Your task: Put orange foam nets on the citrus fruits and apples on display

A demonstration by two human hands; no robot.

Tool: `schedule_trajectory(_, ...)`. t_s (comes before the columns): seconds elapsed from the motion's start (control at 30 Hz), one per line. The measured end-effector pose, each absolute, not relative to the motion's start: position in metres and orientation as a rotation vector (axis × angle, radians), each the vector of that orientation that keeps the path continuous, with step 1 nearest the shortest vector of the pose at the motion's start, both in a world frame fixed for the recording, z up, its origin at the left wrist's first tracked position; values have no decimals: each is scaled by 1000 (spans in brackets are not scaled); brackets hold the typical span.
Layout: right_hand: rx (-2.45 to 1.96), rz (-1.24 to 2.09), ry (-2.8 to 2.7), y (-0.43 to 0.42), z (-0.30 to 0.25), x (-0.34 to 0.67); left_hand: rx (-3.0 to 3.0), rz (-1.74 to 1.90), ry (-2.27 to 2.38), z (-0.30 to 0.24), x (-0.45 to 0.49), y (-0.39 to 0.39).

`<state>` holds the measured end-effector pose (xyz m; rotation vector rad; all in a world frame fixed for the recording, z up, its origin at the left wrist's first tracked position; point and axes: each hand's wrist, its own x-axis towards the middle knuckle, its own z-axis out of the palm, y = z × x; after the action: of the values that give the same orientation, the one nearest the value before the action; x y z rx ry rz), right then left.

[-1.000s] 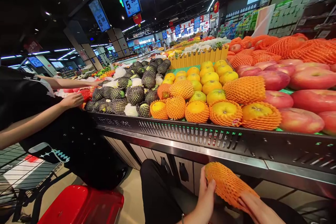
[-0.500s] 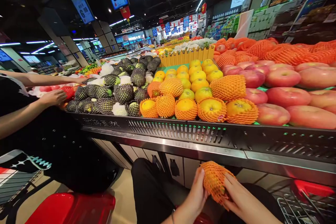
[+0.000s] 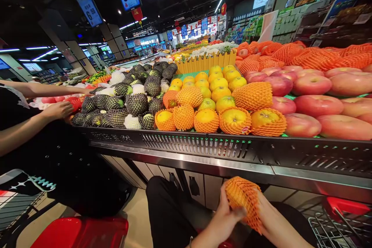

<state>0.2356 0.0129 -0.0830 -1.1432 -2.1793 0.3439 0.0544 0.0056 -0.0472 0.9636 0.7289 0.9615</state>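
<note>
Far left: person in black clothing (image 3: 66, 178), near hand (image 3: 59, 110) at the left end of the black slotted plastic tray's front edge (image 3: 197, 141). Below: glossy red plastic seat-like piece (image 3: 78, 232), then a strip of open beige floor (image 3: 141, 213) up to the wearer's black-trousered leg (image 3: 168, 205).

Tray, left part: dark green fruit in black foam nets (image 3: 136, 104), packed to the front edge. Middle: round yellow-orange citrus (image 3: 219, 83), front row in orange foam nets, also at the edge. Right: smooth pink-red oval fruit (image 3: 316, 104).

Wearer's left hand (image 3: 225, 213): curled round an orange foam-mesh-wrapped fruit (image 3: 242, 195), thumb across the near side. It's just below the tray's brushed-steel ledge (image 3: 229, 164) in view; true clearance unclear. Right hand (image 3: 267, 211): against the mesh's right side, fingers hidden, can't tell how far open or whether gripping. Low right corner: silver wire basket, red handle (image 3: 347, 206), near the right forearm.
</note>
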Motion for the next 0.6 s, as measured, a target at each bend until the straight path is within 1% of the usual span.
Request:
schedule_trajectory(0.07,-1112,363,-2187,13,-78,236,1136,924,781,-37,50,2)
schedule_trajectory(0.17,-1105,349,-2143,12,-63,239,1324,978,904,-29,46,0)
schedule_trajectory(0.27,-1101,287,-2015,10,-53,240,1465,1142,1013,-30,47,-1)
schedule_trajectory(0.37,-1141,298,-1917,9,-50,240,1546,1343,1078,-32,49,-3)
schedule_trajectory(0.47,-1184,357,-1816,10,-50,237,1539,1358,1061,-31,49,-3)
schedule_trajectory(0.6,-1188,508,-1660,10,-43,232,1339,1297,1077,-34,46,1)
